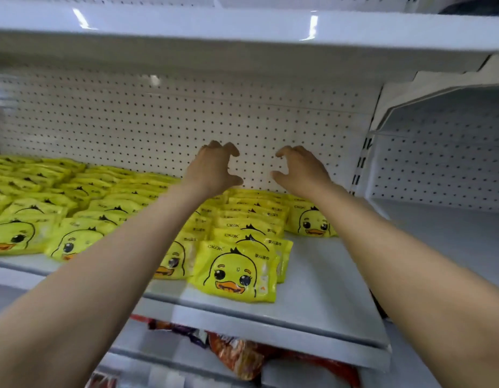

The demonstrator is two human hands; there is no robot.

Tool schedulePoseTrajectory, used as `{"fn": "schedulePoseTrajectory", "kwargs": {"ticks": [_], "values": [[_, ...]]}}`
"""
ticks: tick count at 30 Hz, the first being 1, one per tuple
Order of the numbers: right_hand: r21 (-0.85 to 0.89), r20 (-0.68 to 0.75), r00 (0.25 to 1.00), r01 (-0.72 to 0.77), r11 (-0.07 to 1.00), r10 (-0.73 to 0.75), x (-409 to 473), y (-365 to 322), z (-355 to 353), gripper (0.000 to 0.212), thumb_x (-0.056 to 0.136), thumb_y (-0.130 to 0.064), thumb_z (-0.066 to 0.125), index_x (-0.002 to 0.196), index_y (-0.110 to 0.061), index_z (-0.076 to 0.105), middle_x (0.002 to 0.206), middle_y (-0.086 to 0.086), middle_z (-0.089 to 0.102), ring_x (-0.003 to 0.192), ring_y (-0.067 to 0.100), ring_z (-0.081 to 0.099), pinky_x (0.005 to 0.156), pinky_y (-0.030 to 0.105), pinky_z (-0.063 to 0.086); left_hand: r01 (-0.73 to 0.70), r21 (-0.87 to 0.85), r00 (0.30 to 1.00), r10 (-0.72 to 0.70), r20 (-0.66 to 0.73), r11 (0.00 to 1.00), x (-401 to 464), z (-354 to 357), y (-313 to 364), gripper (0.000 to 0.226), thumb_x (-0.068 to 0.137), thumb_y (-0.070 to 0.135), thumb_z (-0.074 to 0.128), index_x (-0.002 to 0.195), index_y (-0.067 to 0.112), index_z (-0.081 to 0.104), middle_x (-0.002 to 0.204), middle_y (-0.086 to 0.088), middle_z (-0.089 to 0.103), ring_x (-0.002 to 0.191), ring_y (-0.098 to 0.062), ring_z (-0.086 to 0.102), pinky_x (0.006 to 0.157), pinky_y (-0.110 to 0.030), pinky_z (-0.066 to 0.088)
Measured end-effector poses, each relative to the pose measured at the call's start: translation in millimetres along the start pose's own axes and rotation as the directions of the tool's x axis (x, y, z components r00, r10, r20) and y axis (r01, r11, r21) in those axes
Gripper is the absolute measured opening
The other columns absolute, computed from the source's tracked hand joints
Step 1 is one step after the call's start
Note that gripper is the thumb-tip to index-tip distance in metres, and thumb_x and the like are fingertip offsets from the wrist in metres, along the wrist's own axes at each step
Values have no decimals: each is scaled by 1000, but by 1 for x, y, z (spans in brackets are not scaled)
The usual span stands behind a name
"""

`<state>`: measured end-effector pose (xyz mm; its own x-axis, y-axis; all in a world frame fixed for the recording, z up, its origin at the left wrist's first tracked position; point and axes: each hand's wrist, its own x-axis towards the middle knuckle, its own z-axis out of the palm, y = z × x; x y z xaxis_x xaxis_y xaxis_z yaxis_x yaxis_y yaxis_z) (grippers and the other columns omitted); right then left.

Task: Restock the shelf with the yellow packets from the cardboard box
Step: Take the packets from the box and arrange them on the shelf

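There is a single view, from a wide-angle camera worn on the person's head. It looks forward and slightly down into a white shop shelf (312,278), close enough that both forearms run in from the bottom corners toward the middle of the picture. The pegboard back panel (158,121) faces the camera head-on, and the underside of the upper shelf (242,32) spans the top edge. The lens bends straight shelf edges into curves near the borders. A neighbouring shelf bay (444,163) shows at the right, and a lower shelf's goods appear at the bottom.
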<state>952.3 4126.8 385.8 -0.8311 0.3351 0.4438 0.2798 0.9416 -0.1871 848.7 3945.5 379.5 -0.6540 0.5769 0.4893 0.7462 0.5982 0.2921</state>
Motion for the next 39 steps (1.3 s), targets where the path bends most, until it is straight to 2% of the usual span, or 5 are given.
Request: {"fn": "schedulePoseTrajectory", "kwargs": {"ticks": [8,20,26,33,39], "values": [[33,-55,948,316,948,-313,-52,-187,45,49,96,-48,53,140,-26,49,146,-1,47,136,21,36,107,35,33,106,215,977,-61,-204,971,-134,-93,-145,53,86,54,60,128,22,55,127,-9,54,119,-32,47,90,-45,48],[227,22,820,554,801,-573,-112,-482,153,59,92,-58,38,136,-22,55,143,7,51,134,28,41,110,41,37,420,385,907,-366,-210,822,-339,-218,-349,47,89,50,59,128,24,56,127,-8,55,118,-35,49,91,-49,48],[301,42,707,665,683,-706,-111,-597,191,45,98,-46,49,136,-22,53,148,4,45,138,22,34,110,32,27,560,437,828,-486,-278,704,-399,-257,-428,47,91,52,56,129,24,54,129,-4,53,119,-30,47,93,-46,48],[412,51,559,743,527,-828,-86,-736,259,52,98,-51,47,144,-27,44,155,1,35,144,20,26,117,37,24,695,496,710,-605,-361,520,-440,-286,-533,45,90,50,56,129,28,52,130,-3,53,119,-29,49,90,-43,47],[484,34,422,786,385,-906,-62,-851,317,49,96,-48,51,136,-22,52,149,8,44,139,28,34,114,46,32,778,519,588,-699,-406,353,-463,-313,-627,46,89,50,58,128,26,53,129,-3,54,118,-28,50,88,-42,48]]}}
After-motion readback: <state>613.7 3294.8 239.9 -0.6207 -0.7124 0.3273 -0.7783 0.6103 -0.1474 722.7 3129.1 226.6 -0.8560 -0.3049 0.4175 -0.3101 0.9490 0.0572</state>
